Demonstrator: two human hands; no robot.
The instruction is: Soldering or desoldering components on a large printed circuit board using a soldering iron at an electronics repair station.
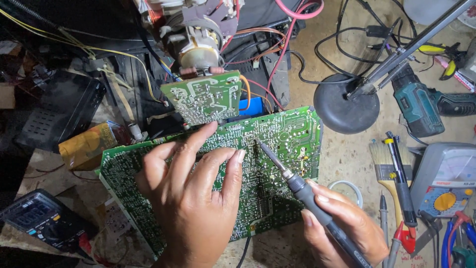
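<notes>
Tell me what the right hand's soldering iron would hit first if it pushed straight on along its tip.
The right hand aims the soldering iron up-left. Its tip already sits at, or just above, the large green circuit board, so the board comes first; depth is hard to judge. The left hand lies beside that line.

The large green circuit board (277,134) lies tilted before me, solder side up, dense with silvery joints, under my left hand (191,198). My right hand (342,231) grips the dark soldering iron (297,183), its tip touching the board's middle.
</notes>
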